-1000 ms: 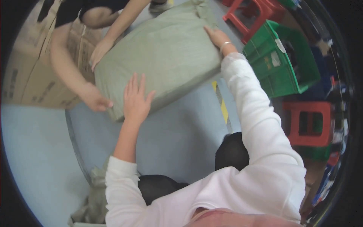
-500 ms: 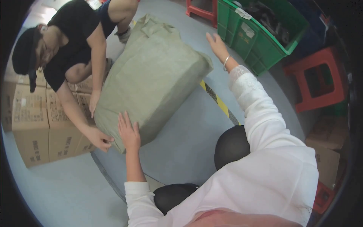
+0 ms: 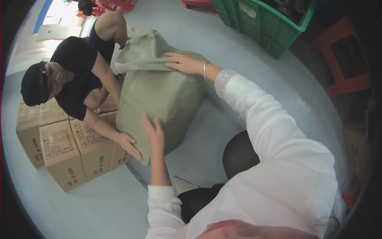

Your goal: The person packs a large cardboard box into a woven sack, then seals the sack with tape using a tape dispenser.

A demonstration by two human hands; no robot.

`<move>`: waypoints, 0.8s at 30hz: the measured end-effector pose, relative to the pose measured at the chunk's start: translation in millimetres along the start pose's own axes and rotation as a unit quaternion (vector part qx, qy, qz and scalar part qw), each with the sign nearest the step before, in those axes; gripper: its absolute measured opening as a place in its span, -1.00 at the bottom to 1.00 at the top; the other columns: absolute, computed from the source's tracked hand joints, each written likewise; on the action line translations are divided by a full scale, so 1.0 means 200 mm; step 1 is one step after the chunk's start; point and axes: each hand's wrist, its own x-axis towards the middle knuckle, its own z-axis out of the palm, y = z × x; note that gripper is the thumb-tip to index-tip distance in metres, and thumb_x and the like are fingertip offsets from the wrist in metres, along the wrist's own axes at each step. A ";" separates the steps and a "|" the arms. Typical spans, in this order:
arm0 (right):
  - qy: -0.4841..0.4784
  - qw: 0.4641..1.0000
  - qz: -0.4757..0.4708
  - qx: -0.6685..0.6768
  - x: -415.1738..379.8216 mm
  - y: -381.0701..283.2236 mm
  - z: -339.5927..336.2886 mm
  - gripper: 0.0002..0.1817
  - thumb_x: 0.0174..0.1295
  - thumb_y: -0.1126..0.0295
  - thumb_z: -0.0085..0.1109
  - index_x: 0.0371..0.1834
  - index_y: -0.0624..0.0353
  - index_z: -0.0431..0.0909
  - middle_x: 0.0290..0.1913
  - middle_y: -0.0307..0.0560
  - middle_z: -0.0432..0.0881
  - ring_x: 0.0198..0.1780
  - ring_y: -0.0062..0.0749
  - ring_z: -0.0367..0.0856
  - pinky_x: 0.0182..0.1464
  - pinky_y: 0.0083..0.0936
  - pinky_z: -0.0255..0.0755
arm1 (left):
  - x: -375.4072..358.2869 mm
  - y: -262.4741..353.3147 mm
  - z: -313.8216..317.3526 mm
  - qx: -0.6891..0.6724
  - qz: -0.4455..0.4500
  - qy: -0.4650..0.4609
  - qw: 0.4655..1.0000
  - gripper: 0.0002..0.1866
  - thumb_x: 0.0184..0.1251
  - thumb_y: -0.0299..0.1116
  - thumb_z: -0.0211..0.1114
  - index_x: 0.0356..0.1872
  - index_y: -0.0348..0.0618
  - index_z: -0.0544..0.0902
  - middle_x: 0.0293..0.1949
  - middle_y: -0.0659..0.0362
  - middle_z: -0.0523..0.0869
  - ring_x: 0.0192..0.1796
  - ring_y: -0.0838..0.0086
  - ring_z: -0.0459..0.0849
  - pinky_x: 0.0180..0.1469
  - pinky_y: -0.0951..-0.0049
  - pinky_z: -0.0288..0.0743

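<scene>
A large package wrapped in grey-green sheeting (image 3: pixel 159 95) stands on the floor in front of me, its top end folded over. My left hand (image 3: pixel 154 131) is at the near lower side of the package, fingers apart and holding nothing. Against the folded flap near the top right lies my right hand (image 3: pixel 184 63), its fingers stretched out; a bracelet is on that wrist. A co-worker in black (image 3: pixel 75 67) squats across at the left, with one hand (image 3: pixel 128 144) flat beside the lower left edge of the package.
Printed cardboard boxes (image 3: pixel 63 151) stand together at the left. A green crate (image 3: pixel 266 28) holding dark items is at the upper right, and a red stool (image 3: pixel 342 59) is at the right. More red stools show at the top.
My right hand has moved left from the air onto the package's upper part. The sheeting's top is now folded over. The co-worker's near hand has flattened, and the view has shifted.
</scene>
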 end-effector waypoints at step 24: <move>0.080 0.978 0.038 0.189 -0.06 0.21 -0.13 -0.45 0.26 -0.03 -0.11 0.28 -0.08 0.21 0.32 -0.17 0.16 0.34 -0.33 0.08 0.33 -0.40 -0.06 | 0.17 1.06 0.01 -0.354 -0.023 0.389 0.850 -0.65 0.25 -0.21 0.21 -0.65 -0.16 0.39 -0.61 0.31 0.44 -0.44 0.70 0.37 -0.38 0.61 0.30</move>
